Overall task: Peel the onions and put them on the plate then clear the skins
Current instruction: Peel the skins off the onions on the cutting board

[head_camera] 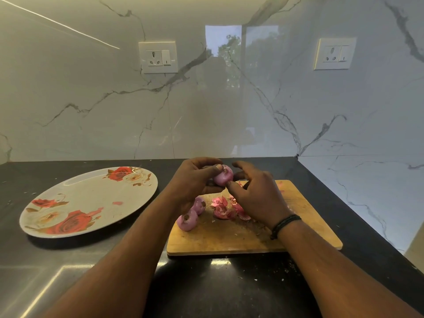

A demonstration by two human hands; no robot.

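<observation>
I am working nearest me over the wooden cutting board (pixel 241 235), where two peeled onions (pixel 191 215) are lying at its left edge beside a heap of loose skins (pixel 226 208). Those two are sitting close to the edge, so a knock from my forearm could be sending them rolling onto the dark worktop (pixel 206 283) (it is already littered with flakes). Just beyond, my left hand (pixel 195 180) is gripping the onion (pixel 223 176) I am peeling, thumb pressing over its top, while my right hand (pixel 257 193) is pinching at its lower side. The bare flesh looks slick; I judge that a hard tug could be popping it out of my grip. Farther left, the flowered plate (pixel 89 200) is waiting well apart, holding no onions yet.
</observation>
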